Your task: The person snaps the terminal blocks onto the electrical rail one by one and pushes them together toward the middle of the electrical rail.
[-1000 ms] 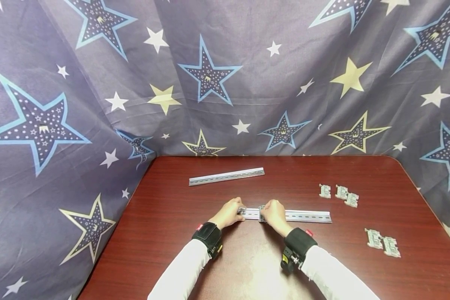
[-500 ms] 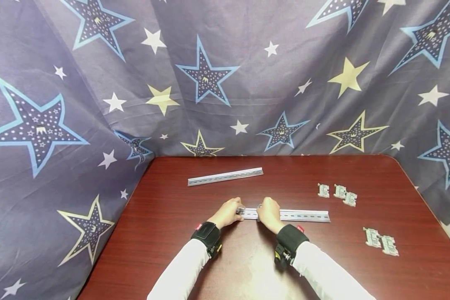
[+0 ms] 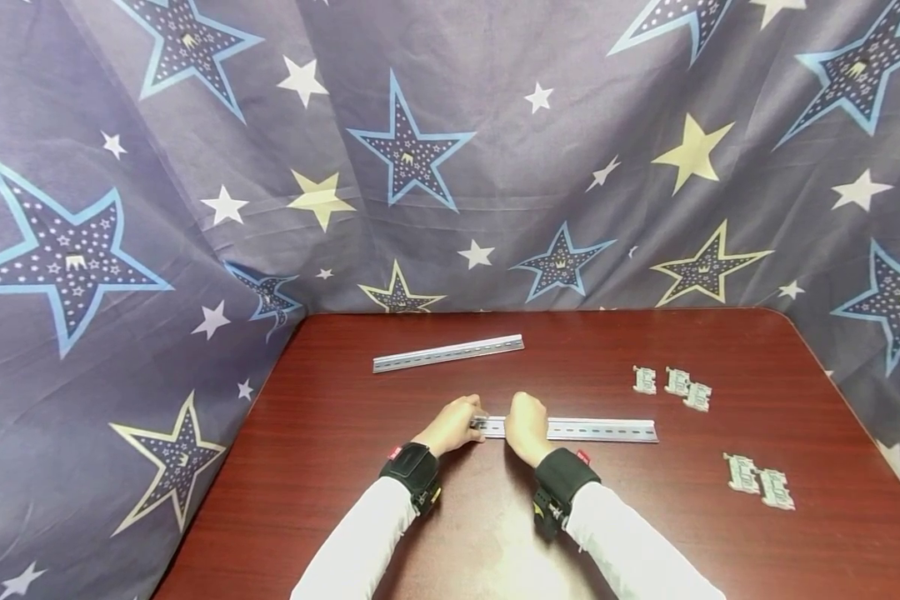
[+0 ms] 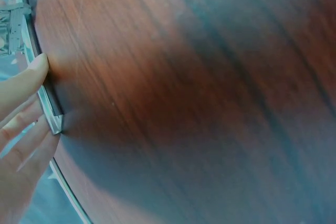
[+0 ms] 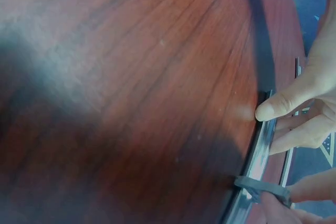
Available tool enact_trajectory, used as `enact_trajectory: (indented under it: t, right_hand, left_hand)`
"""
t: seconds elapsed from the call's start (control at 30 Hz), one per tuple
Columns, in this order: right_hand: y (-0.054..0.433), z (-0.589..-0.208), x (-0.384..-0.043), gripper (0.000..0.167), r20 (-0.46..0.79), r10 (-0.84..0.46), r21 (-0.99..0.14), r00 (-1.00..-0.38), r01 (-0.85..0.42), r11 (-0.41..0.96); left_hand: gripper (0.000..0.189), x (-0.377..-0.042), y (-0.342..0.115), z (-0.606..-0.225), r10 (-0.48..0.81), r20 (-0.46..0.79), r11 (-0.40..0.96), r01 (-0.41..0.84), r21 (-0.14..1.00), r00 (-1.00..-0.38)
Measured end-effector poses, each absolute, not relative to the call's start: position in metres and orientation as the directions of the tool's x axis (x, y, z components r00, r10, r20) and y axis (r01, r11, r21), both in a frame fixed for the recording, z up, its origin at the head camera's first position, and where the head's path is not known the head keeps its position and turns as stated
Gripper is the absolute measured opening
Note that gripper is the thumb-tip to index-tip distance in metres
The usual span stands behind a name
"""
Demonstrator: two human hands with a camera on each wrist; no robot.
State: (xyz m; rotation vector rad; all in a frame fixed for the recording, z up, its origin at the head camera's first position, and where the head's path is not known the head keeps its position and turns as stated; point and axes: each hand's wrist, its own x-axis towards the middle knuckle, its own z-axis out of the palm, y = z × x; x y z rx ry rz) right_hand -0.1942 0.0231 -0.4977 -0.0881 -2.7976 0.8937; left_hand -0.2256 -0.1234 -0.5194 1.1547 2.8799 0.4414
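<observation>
A silver slotted DIN rail [image 3: 603, 430] lies across the middle of the table. Its left end is between the thumb and fingers of my left hand [image 3: 453, 425]; the left wrist view shows the thumb on the near edge of the rail [image 4: 50, 103]. Further right along it, my right hand [image 3: 527, 427] pinches a grey terminal block [image 5: 262, 187], which sits crosswise on the rail. From the head that block is hidden behind the right hand. The same terminal block [image 4: 11, 27] appears at the upper left of the left wrist view.
A second DIN rail [image 3: 448, 353] lies slightly slanted toward the back. Loose pale terminal blocks lie on the right: one [image 3: 645, 380] beside a touching pair [image 3: 687, 389] farther back, and two more [image 3: 759, 481] nearer. A star-patterned cloth [image 3: 450, 150] hangs behind the table [image 3: 345, 517].
My right hand has moved left along the rail, closer to the left hand, and the terminal block is now hidden from the head view. The left hand keeps its hold on the rail end.
</observation>
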Motion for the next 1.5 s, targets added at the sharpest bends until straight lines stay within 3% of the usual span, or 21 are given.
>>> enact_trajectory:
  t: [0.83, 1.03, 1.27, 1.5]
  right_hand:
    - [0.023, -0.495, -0.194, 0.002, 0.164, 0.094, -0.565, -0.982, -0.015, 0.825]
    - [0.027, -0.496, -0.196, 0.011, 0.139, 0.09, -0.592, -0.986, -0.01, 0.806]
    - [0.033, -0.494, -0.195, 0.008, 0.097, 0.096, -0.618, -0.991, 0.016, 0.786]
    - [0.037, -0.487, -0.197, 0.02, 0.047, 0.103, -0.629, -0.994, 0.05, 0.775]
  left_hand:
    - [0.02, -0.223, -0.123, -0.515, 0.659, 0.062, 0.713, 0.649, 0.267, -0.75]
    - [0.023, -0.224, -0.122, -0.517, 0.655, 0.061, 0.719, 0.646, 0.257, -0.753]
    - [0.023, -0.224, -0.121, -0.518, 0.651, 0.061, 0.722, 0.642, 0.257, -0.756]
    - [0.022, -0.226, -0.121, -0.519, 0.649, 0.054, 0.724, 0.638, 0.264, -0.759]
